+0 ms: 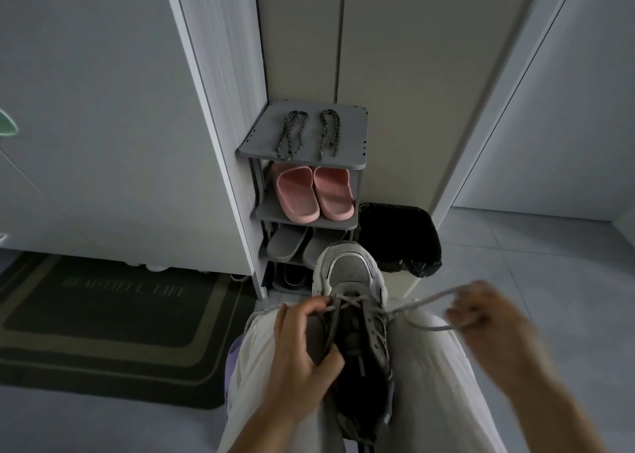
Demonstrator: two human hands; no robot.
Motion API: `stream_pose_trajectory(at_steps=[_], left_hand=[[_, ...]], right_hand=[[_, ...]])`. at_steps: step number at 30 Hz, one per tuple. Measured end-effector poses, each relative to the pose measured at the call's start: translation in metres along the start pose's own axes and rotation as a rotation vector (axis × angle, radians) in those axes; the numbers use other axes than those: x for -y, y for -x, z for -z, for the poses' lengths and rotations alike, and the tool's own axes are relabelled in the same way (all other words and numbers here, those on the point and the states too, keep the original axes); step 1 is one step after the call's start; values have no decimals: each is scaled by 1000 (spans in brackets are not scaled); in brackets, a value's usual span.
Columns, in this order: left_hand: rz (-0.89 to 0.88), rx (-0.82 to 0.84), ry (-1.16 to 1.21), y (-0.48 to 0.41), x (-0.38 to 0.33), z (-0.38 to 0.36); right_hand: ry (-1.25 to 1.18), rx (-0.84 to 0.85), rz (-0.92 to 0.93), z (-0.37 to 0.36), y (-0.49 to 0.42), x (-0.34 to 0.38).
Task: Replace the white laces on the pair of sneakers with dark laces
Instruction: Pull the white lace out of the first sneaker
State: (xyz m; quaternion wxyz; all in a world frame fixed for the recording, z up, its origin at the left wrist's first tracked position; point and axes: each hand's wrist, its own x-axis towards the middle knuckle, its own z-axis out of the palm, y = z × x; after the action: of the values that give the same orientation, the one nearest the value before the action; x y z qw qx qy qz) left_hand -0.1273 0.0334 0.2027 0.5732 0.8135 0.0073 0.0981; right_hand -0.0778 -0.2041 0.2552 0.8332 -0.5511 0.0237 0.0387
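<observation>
— Where's the sneaker?
— On the lap. The left grip curls round its collar. The right grip, blurred, seems to pinch the white lace.
— Handling?
— Limp, light; pull near the eyelet.

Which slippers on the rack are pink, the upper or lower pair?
The upper pair, on the shelf right under the dark laces; the lower pair is grey.

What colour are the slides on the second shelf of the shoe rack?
Pink. The slides show best in the head view, the only one.
</observation>
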Motion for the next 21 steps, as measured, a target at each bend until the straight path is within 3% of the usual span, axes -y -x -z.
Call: stream_pose_trajectory(at_steps=[2, 4, 8, 10, 11, 14, 17, 21], left_hand=[[10, 23, 56, 0, 7, -2], [-17, 31, 47, -1, 10, -4], [-92, 50, -1, -1, 4, -7], [-117, 56, -32, 0, -1, -5], [-116, 67, -39, -2, -5, -2], [-173, 56, -160, -21, -8, 4], [-328, 47, -458, -47, -14, 4], [-526, 199, -798, -67, -37, -1]], right_hand=[[-130, -283, 28, 33, -6, 13], [36, -353, 26, 46, -11, 15], [732, -184, -38, 19, -14, -13], [1188, -206, 106, -2, -10, -32], [1282, -213, 193, -16, -4, -39], [1335, -138, 360, -54, 6, -52], [1341, -14, 141, -70, 3, -53], [1067, 0, -20, -67, -2, -45]])
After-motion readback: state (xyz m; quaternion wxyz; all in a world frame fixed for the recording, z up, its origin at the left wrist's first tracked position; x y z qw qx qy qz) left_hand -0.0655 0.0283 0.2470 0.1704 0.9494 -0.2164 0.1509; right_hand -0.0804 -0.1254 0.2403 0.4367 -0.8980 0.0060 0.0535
